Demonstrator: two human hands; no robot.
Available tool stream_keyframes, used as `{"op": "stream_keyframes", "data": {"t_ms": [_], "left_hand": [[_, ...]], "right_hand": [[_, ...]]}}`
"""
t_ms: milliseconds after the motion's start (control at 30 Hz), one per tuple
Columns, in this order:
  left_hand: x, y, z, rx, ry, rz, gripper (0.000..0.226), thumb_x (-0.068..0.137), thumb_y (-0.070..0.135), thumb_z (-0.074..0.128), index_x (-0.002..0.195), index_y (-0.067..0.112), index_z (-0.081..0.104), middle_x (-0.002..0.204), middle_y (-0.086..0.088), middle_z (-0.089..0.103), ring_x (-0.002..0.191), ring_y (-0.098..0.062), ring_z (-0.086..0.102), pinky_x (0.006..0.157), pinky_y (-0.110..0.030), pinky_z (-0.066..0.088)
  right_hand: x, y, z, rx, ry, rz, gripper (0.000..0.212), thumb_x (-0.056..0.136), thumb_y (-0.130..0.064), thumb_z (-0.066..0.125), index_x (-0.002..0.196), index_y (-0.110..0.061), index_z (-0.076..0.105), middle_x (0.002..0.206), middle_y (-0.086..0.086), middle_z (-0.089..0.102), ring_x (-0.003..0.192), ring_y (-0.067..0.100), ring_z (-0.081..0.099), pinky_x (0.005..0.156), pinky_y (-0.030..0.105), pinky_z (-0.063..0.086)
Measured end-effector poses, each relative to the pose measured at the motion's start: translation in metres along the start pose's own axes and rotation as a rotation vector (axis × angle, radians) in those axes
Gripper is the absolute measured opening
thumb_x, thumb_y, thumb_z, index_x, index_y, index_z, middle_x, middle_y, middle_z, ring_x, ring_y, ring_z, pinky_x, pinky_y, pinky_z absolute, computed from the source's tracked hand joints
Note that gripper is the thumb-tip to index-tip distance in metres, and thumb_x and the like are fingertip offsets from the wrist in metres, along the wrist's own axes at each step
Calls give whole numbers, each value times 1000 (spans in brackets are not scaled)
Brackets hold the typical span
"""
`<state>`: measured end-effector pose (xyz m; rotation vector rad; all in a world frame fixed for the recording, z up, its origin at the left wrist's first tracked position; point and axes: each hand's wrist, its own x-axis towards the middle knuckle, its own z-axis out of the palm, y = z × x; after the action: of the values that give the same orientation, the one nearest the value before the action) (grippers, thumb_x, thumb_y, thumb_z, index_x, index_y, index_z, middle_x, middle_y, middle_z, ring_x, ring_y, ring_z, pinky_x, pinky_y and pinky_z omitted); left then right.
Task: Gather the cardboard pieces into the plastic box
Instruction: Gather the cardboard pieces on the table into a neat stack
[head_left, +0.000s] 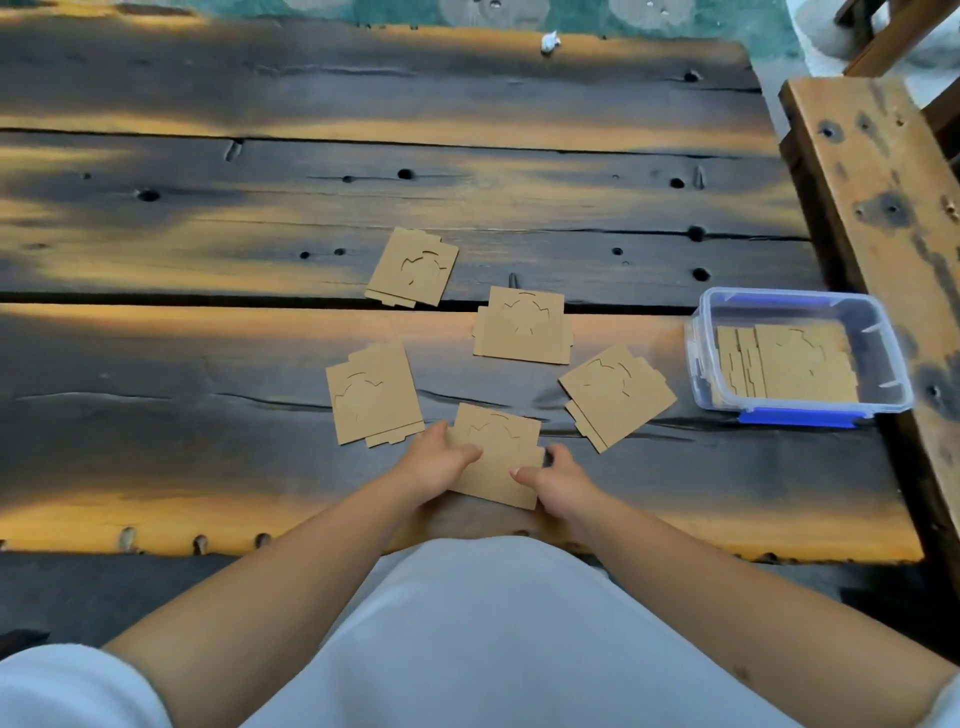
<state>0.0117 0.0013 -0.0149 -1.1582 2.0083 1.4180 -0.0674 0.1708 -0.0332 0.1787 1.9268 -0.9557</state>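
Observation:
Several flat brown cardboard pieces lie on the dark wooden table. The nearest cardboard piece (497, 452) is held at its two sides: my left hand (436, 462) grips its left edge and my right hand (558, 478) grips its right edge. Other pieces lie to the left (371, 395), at the upper left (413, 267), in the centre (524, 325) and to the right (615, 395). The clear plastic box (698, 358) with blue clips stands at the right and holds a few cardboard pieces (789, 364).
A raw wooden bench (878, 171) runs along the right side, close behind the box. The table's near edge (156, 535) is just in front of my body. A small white scrap (549, 42) lies at the table's far edge.

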Motion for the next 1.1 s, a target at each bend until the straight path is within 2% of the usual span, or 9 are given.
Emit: {"op": "stream_keyframes", "data": {"t_ms": [100, 167, 333, 433, 567, 800, 867, 967, 1100], "left_hand": [[2, -1, -2, -101, -42, -75, 75, 86, 42, 62, 148, 15, 30, 151, -5, 38, 130, -23, 43, 105, -37, 37], [2, 0, 0, -132, -55, -115, 57, 86, 42, 61, 135, 16, 46, 135, -4, 50, 108, -19, 52, 96, -38, 44], [6, 13, 14, -135, -88, -129, 23, 89, 35, 59, 100, 16, 51, 89, -3, 54, 76, -18, 50, 72, -32, 45], [6, 30, 25, -157, -114, -122, 18, 90, 28, 57, 93, 19, 43, 83, -5, 52, 72, -20, 49, 60, -28, 42], [15, 53, 41, -141, -126, -114, 21, 90, 25, 58, 88, 18, 39, 82, -9, 52, 74, -23, 48, 53, -27, 38], [40, 96, 69, -41, -185, -42, 16, 86, 28, 62, 83, 15, 54, 77, -1, 57, 72, -18, 56, 58, -25, 38], [46, 105, 78, -53, -224, -42, 24, 84, 32, 63, 98, 13, 57, 90, -3, 60, 91, -22, 61, 63, -27, 45], [54, 114, 91, -117, -259, -104, 44, 82, 35, 63, 119, 13, 52, 110, -6, 61, 103, -25, 58, 93, -37, 49], [64, 124, 98, -322, -251, -205, 46, 84, 31, 62, 123, 10, 51, 109, -6, 57, 99, -21, 56, 89, -34, 50]], "right_hand": [[1, 6, -3, -30, 45, 14, 46, 83, -27, 71, 119, -19, 45, 117, 4, 59, 100, 22, 58, 85, 38, 52], [2, 8, -8, -58, 93, 30, 50, 83, -28, 70, 125, -17, 46, 122, 7, 58, 105, 26, 57, 93, 43, 50], [3, 7, -32, -144, 250, 2, 57, 76, -40, 76, 119, -17, 47, 120, 7, 56, 104, 26, 56, 90, 43, 49], [10, 2, -53, -182, 305, -31, 56, 75, -39, 77, 117, -19, 45, 122, 7, 55, 104, 26, 54, 86, 39, 47], [23, -9, -81, -217, 355, -47, 67, 75, -37, 78, 129, -19, 43, 131, 8, 48, 108, 26, 52, 85, 35, 43], [50, -30, -125, -386, 419, -54, 69, 76, -35, 76, 135, -17, 43, 133, 9, 42, 110, 30, 55, 92, 41, 46], [56, -36, -134, -439, 418, -55, 66, 77, -34, 74, 133, -18, 43, 126, 9, 43, 105, 30, 56, 90, 42, 48], [64, -40, -143, -482, 416, -58, 65, 76, -34, 75, 130, -16, 45, 122, 9, 42, 106, 31, 54, 93, 47, 48], [75, -40, -147, -534, 413, -43, 67, 75, -32, 75, 129, -13, 42, 131, 10, 39, 120, 31, 45, 99, 48, 43]]}}
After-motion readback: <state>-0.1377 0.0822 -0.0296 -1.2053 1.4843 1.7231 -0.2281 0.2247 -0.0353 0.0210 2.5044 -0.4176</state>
